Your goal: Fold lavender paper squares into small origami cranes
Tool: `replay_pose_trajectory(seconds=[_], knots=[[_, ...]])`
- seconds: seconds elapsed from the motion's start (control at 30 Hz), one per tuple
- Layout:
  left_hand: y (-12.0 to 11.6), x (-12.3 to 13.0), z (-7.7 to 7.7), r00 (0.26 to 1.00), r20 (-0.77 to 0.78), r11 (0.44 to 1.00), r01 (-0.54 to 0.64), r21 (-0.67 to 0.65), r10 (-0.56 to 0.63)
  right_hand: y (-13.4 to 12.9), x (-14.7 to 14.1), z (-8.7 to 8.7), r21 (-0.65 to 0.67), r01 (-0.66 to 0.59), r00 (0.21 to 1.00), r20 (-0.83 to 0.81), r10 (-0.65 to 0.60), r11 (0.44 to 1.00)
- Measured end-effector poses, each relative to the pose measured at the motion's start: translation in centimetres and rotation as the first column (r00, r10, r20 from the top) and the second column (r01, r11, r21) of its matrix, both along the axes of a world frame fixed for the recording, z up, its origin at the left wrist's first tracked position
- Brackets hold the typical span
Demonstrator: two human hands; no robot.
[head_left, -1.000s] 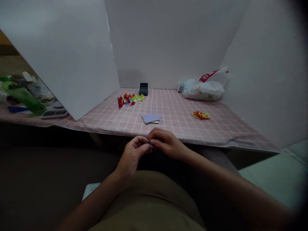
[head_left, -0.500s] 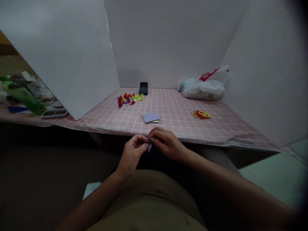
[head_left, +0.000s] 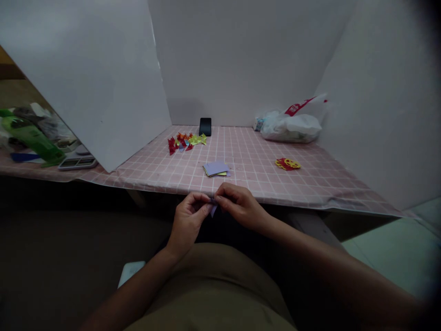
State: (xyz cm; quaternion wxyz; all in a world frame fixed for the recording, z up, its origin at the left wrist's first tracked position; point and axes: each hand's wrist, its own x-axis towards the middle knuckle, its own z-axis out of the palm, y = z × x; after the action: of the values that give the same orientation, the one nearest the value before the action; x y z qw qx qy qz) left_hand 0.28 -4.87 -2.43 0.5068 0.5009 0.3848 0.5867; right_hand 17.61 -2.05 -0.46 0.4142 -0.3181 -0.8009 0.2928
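Between my hands, just below the table's front edge, is a small folded piece of purple paper [head_left: 213, 210]. My left hand [head_left: 189, 220] pinches it from the left with thumb and forefinger. From the right, my right hand [head_left: 241, 207] pinches its upper end, fingers curled. Part of the folded paper is hidden by my fingertips. Right beyond my hands a stack of square paper sheets [head_left: 216, 168] lies on the table, purple on top with yellow showing beneath. Farther back on the left sits a cluster of small folded paper pieces [head_left: 186, 141] in red, orange, yellow and blue.
A pink checked tablecloth [head_left: 241, 151] covers the table. Behind stands a dark phone-like object [head_left: 205, 127]. To the right are red and yellow cut-out shapes [head_left: 288, 164] and a white plastic bag [head_left: 292, 128]. White panels enclose three sides. A scale [head_left: 78, 162] and green bottle [head_left: 32, 138] lie left.
My right hand has shifted slightly to the right along the folded purple paper, its fingers a little farther from my left hand. Both hands still pinch.
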Motion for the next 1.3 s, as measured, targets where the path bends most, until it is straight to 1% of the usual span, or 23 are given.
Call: replay_pose_trajectory(seconds=[0.1,0.2,0.33,0.4,0.57,0.77,0.9,1.03,1.13,1.3], knots=[[-0.1,0.0,0.1,1.0,-0.018,1.0,-0.01,0.007,0.01,0.0,0.0,0.0,0.044,-0.011,1.0,-0.002,0.011,0.999],[-0.2,0.0,0.1,0.995,-0.083,0.997,-0.052,0.048,0.056,-0.2,0.0,0.2,0.092,0.002,1.0,-0.019,0.0,0.996],[-0.2,-0.2,-0.3,0.96,-0.24,0.976,-0.097,0.194,0.143,-0.5,-0.2,0.5,0.165,0.022,1.0,0.0,-0.022,0.986],[-0.2,-0.4,-0.5,0.934,-0.307,0.956,-0.094,0.279,0.181,-0.7,-0.2,0.7,0.167,0.026,1.0,0.006,-0.027,0.986],[0.0,-0.8,-0.5,0.9,-0.369,0.908,-0.064,0.414,0.231,-0.7,-0.1,1.0,0.089,0.04,0.999,0.015,-0.042,0.995],[0.4,-1.3,-0.2,0.887,-0.402,0.88,-0.012,0.475,0.229,-0.6,0.0,1.3,-0.081,0.038,0.997,0.067,-0.033,0.996],[0.6,-1.7,-0.1,0.85,-0.471,0.843,0.062,0.534,0.236,-0.6,0.0,1.4,-0.153,0.031,0.994,0.111,-0.014,0.988],[0.7,-2.0,0.1,0.808,-0.539,0.807,0.143,0.573,0.239,-0.5,0.1,1.4,-0.17,0.037,0.983,0.183,-0.006,0.985],[0.6,-2.1,0.4,0.798,-0.562,0.81,0.173,0.56,0.218,-0.3,0.3,1.2,-0.192,0.02,0.977,0.213,0.022,0.981],[0.6,-2.1,0.4,0.824,-0.54,0.836,0.168,0.522,0.172,0.0,0.6,1.2,-0.196,-0.016,0.979,0.198,0.056,0.981]])
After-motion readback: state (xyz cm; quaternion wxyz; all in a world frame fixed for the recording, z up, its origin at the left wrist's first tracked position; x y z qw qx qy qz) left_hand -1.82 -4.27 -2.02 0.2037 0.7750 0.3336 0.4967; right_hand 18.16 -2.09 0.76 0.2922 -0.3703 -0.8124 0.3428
